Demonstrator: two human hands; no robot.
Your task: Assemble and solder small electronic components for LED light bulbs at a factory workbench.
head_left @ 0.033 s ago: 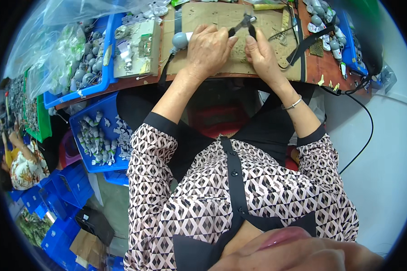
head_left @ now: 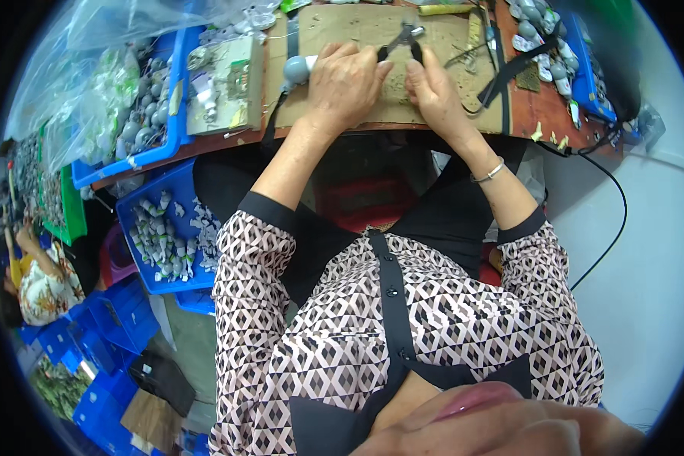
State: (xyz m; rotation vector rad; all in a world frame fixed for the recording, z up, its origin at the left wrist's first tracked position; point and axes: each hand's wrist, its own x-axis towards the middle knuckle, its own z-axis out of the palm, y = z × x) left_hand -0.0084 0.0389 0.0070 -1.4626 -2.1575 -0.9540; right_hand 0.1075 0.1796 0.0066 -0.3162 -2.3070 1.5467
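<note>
Over a brown cardboard mat (head_left: 334, 23) on the table, my left hand (head_left: 343, 85) is closed around a small bulb-like piece (head_left: 296, 70). Its round grey end sticks out to the left, and my fingers cover most of the white body. My right hand (head_left: 438, 95) grips black-handled pliers (head_left: 406, 33), whose metal jaws point away from me. One handle goes in by my right thumb; the other meets my left fingers near the thumb. Whether the jaws hold anything is too small to tell.
A pale block (head_left: 239, 49) stands left of the mat, beside a blue bin (head_left: 181, 99) of grey bulb pieces. Below sits a blue tray (head_left: 163, 286) with more pieces. Another blue bin (head_left: 583, 68) and a black cable (head_left: 625, 205) are at right. Another person (head_left: 49, 285) works far left.
The whole table scene sits slightly further left in the picture. My hands, the bulb-like piece and the pliers keep about the same place over the mat.
</note>
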